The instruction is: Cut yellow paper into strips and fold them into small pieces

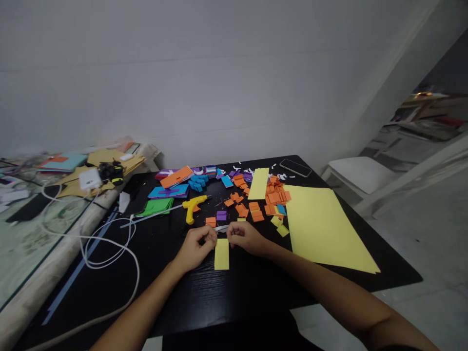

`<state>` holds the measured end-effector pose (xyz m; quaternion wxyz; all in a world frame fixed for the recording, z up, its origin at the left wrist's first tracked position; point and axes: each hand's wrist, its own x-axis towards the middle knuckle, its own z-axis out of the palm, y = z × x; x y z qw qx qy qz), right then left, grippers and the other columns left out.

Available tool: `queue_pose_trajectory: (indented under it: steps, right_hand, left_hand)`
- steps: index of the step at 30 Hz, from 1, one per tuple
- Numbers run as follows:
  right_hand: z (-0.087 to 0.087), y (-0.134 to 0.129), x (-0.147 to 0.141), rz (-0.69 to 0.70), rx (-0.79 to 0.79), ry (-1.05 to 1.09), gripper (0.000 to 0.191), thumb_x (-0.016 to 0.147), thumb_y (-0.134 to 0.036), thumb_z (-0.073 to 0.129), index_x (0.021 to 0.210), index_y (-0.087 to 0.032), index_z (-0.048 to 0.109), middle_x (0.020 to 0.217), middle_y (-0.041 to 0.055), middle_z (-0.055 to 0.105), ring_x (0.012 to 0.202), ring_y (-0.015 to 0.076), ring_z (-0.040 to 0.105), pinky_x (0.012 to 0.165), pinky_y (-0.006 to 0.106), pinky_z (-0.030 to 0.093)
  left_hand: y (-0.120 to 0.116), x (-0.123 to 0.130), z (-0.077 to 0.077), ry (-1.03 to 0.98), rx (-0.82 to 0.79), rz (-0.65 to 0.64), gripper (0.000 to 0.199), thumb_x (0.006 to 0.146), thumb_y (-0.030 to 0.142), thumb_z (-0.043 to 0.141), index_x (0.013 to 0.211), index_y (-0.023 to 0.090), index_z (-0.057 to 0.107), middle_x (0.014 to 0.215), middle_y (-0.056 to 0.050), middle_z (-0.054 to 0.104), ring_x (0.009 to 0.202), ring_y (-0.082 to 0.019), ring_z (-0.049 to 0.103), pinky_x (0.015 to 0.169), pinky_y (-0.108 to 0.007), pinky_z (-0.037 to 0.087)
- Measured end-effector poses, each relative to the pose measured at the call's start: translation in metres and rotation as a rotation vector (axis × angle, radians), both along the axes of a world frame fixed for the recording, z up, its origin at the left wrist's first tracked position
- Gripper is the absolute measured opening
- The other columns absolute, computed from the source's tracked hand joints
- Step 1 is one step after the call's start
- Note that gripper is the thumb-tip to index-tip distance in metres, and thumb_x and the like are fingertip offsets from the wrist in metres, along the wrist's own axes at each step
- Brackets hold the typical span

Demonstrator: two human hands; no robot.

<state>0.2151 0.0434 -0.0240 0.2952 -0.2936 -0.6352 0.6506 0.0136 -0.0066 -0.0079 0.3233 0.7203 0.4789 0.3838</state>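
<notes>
Near the front of the black table, my left hand is closed, its fingers pinched at the upper left corner of a small yellow paper piece. My right hand is closed at the upper right corner of the same piece. The paper's lower part hangs or lies between and below the hands; its top edge is partly covered by fingers. Just beyond the fingertips is a thin whitish strip, whose kind I cannot make out. A small orange folded paper and a purple one lie behind it.
A yellow glue gun lies left of the folded orange papers. Large yellow sheets cover the right side. A yellow strip, a phone, green paper and a white cable are also on the black table.
</notes>
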Motion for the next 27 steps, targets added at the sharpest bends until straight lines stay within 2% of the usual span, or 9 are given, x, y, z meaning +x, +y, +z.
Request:
queue_pose_trajectory:
  steps: [27]
  right_hand:
    - [-0.0034, 0.0001, -0.0003, -0.018, 0.022, -0.016, 0.002, 0.070, -0.015, 0.056, 0.069, -0.016, 0.058, 0.058, -0.0032, 0.058, 0.055, 0.0112, 0.054, 0.056, 0.022, 0.039]
  left_hand:
    - [-0.0001, -0.0009, -0.0030, 0.014, 0.004, -0.013, 0.019, 0.087, 0.021, 0.052, 0.071, 0.015, 0.059, 0.062, 0.002, 0.054, 0.058, -0.011, 0.049, 0.058, -0.021, 0.037]
